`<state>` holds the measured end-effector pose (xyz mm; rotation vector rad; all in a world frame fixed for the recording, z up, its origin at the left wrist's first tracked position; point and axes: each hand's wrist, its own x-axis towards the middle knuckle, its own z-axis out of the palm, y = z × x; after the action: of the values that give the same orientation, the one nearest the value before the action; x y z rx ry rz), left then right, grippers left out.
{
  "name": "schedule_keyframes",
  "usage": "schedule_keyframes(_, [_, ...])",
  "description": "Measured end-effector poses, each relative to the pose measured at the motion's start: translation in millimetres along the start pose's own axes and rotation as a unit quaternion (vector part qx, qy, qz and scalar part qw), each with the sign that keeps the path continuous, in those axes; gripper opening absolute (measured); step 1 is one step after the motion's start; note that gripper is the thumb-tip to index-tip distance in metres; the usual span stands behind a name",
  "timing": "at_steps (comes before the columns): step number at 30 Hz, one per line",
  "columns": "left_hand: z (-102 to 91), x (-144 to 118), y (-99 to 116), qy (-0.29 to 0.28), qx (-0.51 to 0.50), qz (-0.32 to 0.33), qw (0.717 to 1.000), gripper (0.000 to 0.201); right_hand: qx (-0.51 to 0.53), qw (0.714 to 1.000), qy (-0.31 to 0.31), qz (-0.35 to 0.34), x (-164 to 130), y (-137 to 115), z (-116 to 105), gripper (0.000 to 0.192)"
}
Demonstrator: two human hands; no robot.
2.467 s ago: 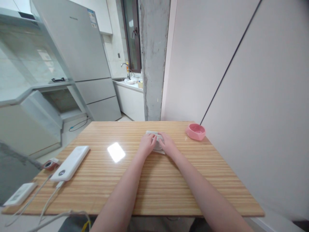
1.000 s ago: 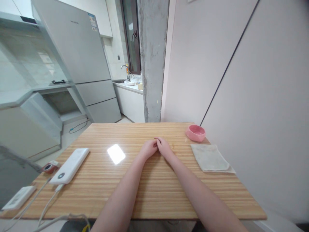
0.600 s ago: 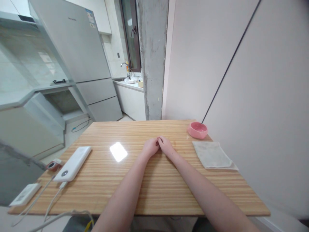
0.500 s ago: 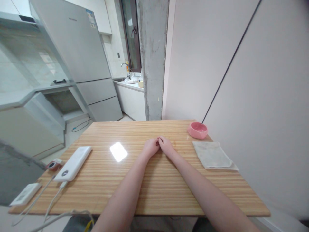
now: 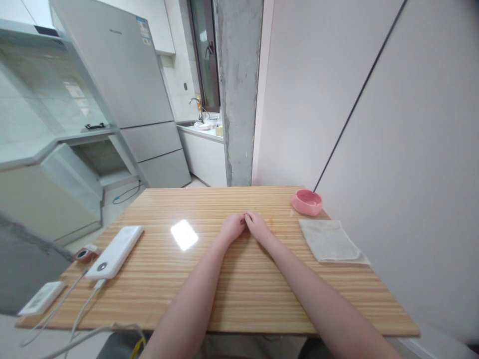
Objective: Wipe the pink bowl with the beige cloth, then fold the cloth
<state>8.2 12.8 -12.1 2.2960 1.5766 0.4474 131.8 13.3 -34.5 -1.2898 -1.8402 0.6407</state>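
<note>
My left hand [image 5: 232, 228] and my right hand [image 5: 256, 227] rest side by side on the wooden table [image 5: 224, 279], fingers curled and knuckles touching, with nothing in either. A folded pale grey cloth [image 5: 331, 242] lies flat on the table to the right of my right hand, apart from it. A small pink bowl [image 5: 306, 202] stands just beyond the cloth, by the wall.
A white power bank [image 5: 115, 252] with a cable lies at the table's left, next to a small red-rimmed round object [image 5: 84, 254] and a white flat device [image 5: 36, 298]. A wall runs along the right edge. A concrete pillar [image 5: 237, 89] and fridge [image 5: 123, 85] stand beyond.
2.5 s ago both hands pressed on the cloth at the table's middle. The cloth now lies at the right by the pink bowl, and my hands have stayed still together since.
</note>
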Motion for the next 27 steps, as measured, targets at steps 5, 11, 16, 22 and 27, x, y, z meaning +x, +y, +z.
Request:
schedule_keyframes(5, [1.3,-0.9,0.3,0.007,-0.018,0.008,1.0,0.026,-0.021,1.0,-0.002,-0.001,-0.6,-4.0,1.8,0.025])
schedule_keyframes(11, [0.8,0.3,-3.6,0.025,-0.038,0.01,0.999,0.021,-0.078,0.994,0.075,0.026,-1.8,-12.6,-32.9,0.02])
schedule_keyframes(16, [-0.4,2.2,-8.2,0.037,-0.066,0.008,0.997,0.03,-0.289,0.896,0.31,0.129,-6.8,14.3,-101.7,0.041])
schedule_keyframes(22, [0.8,0.5,-7.5,0.032,-0.065,0.027,0.997,0.029,-0.284,0.889,0.276,0.229,-14.4,61.1,-126.3,0.032])
schedule_keyframes(27, [2.2,1.0,-3.8,0.093,-0.086,0.032,0.991,0.013,-0.242,0.923,0.272,0.128,-6.8,62.2,-114.5,0.024])
